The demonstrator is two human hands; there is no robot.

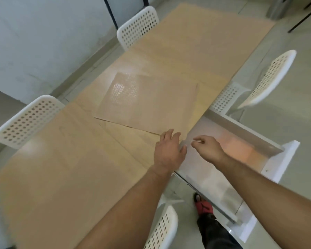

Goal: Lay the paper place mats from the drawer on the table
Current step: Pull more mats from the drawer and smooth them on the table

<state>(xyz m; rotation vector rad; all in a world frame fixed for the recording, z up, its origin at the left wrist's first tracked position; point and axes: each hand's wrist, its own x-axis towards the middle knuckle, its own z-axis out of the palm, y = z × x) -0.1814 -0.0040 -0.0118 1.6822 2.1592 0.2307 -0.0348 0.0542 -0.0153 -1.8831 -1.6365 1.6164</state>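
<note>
Thin tan paper mat (147,105), rectangular, lies skewed on pale wood table (61,186), glossy sheen. Second mat (133,139) partly under it. Left hand (169,150) flat, fingers straight, on paper at table edge. Right hand (205,148) over open white drawer (250,130), fingers bunched; any pinch unclear. White perforated chairs (29,119) around table.

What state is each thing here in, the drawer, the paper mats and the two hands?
Drawer: pulled open.
Upper place mat: lying flat on the table, skewed.
Lower place mat: flat, partly covered by the upper one.
Left hand: open, fingers straight, at the table's edge beside the drawer.
Right hand: over the drawer, fingers curled; whether it holds anything is unclear.
</note>
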